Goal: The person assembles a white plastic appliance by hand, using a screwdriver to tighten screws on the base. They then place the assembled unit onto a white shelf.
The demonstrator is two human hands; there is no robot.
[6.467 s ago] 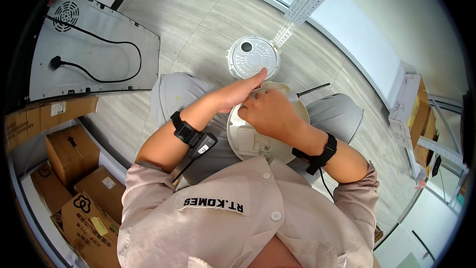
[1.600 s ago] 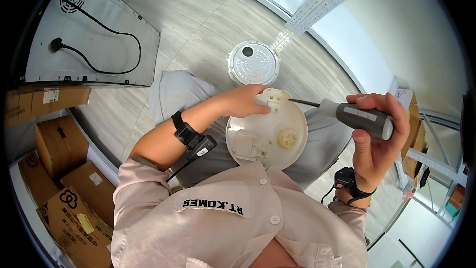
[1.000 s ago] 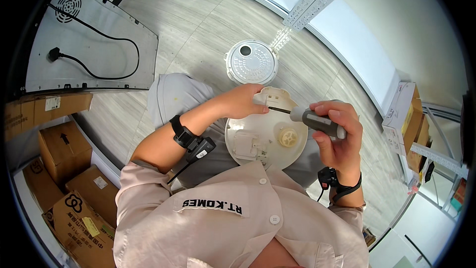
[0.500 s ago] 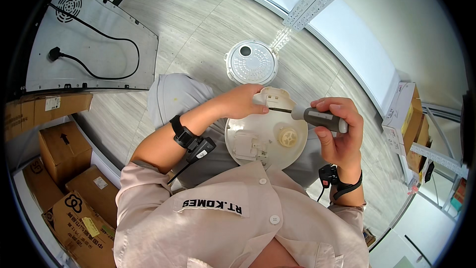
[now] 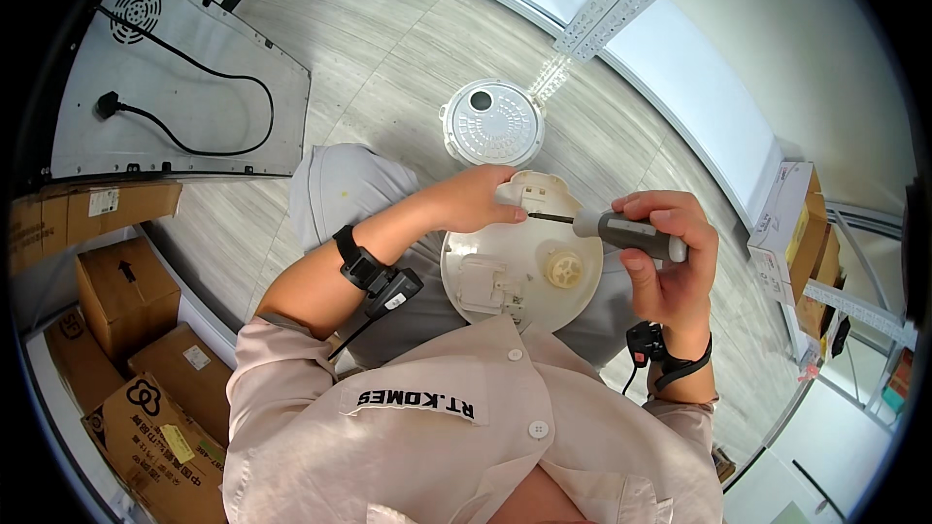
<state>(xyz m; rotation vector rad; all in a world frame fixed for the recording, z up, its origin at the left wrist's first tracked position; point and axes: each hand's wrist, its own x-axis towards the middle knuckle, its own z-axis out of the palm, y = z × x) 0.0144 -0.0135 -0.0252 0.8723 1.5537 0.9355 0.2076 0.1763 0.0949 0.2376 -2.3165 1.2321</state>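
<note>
A round, off-white plastic lid-like cover (image 5: 463, 250) rests on my lap, its inside facing up. It has a hinge-like lug at the far edge, a cream round knob-like part (image 5: 563, 269) and a rectangular housing (image 5: 478, 283). My left hand (image 5: 478, 200) grips the cover's far left edge, the thumb on top and the other fingers partly hidden. My right hand (image 5: 680, 247) holds a screwdriver (image 5: 636, 233) by its grey handle, fingers over it and thumb below. The dark shaft points left across the cover, its tip close to my left thumb.
On the floor beyond my knees lies a round silvery-white perforated disc (image 5: 493, 126) with a dark hole. A metal appliance panel (image 5: 194, 68) with a black power cord stands far left. Cardboard boxes (image 5: 165, 437) fill the left; an open carton (image 5: 784, 223) sits on the right.
My right hand and the screwdriver have shifted slightly right. The left hand and the cover stay in place.
</note>
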